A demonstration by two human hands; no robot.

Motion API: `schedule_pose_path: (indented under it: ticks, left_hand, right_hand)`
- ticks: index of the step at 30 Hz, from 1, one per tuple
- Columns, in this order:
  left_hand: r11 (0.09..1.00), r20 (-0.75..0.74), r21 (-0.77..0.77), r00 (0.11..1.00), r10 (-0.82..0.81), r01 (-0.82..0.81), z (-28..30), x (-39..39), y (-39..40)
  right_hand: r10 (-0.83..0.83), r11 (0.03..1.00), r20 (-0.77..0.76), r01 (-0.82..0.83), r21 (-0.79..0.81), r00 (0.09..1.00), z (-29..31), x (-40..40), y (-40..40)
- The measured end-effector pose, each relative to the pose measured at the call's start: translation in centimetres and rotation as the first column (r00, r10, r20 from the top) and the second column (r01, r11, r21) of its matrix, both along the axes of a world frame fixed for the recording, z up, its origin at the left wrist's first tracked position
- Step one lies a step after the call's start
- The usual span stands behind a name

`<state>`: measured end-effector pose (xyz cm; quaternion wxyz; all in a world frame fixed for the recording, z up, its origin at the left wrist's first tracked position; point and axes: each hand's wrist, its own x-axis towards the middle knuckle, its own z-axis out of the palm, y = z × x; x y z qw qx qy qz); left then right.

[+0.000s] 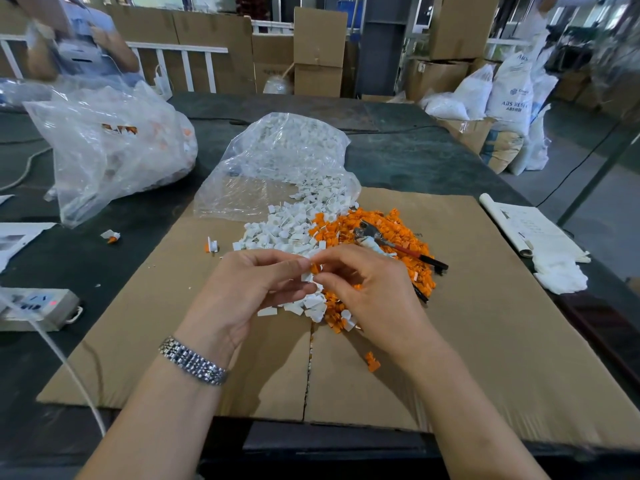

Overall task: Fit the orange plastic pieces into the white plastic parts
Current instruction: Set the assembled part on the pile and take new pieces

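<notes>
My left hand [256, 285] and my right hand [363, 289] meet over the cardboard sheet [485, 341]. Between their fingertips sit a small white plastic part [307, 277], pinched by the left hand, and an orange piece [315, 269], pinched by the right hand; the two touch. Behind the hands lies a heap of white parts [287, 230] spilling from a clear bag [277, 157]. A heap of orange pieces [381, 230] lies to its right. Two fitted white-and-orange parts [212, 244] [111, 236] lie at the left.
Pliers with red handles [388, 242] rest on the orange heap. A second plastic bag [110, 147] stands at the back left, a power strip [34, 306] at the left edge, papers and white cloth [554, 258] at the right. A loose orange piece [372, 362] lies under my right wrist. Another person works at the far left.
</notes>
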<state>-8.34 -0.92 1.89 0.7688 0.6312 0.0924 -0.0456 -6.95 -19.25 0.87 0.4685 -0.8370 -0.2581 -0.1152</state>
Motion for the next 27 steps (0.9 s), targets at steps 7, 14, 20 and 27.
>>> schedule_pose_path:
  ticks: [7, 14, 20, 27]
  left_hand:
    - [0.998, 0.016, 0.065, 1.0, 0.002, -0.003, 0.6, -0.3, -0.1]
    - [0.999, 0.0, -0.024, 0.999, -0.046, 0.046, 1.3, -0.6, 0.2]
    - [0.997, 0.031, -0.046, 0.998, -0.059, 0.061, 1.3, -0.6, 0.3]
    - [0.999, 0.025, -0.036, 1.0, -0.017, 0.018, 1.1, -0.4, -0.1]
  right_hand:
    - [0.006, 1.0, 0.03, -0.006, 0.016, 1.0, -0.2, 0.1, 0.0]
    - [0.018, 0.996, -0.014, -0.017, 0.09, 1.0, 0.0, 0.1, -0.1]
    - [0.031, 0.997, 0.004, -0.032, 0.077, 0.999, 0.3, 0.1, 0.0]
    - [0.041, 0.999, 0.068, -0.043, 0.032, 0.997, 0.6, 0.1, 0.1]
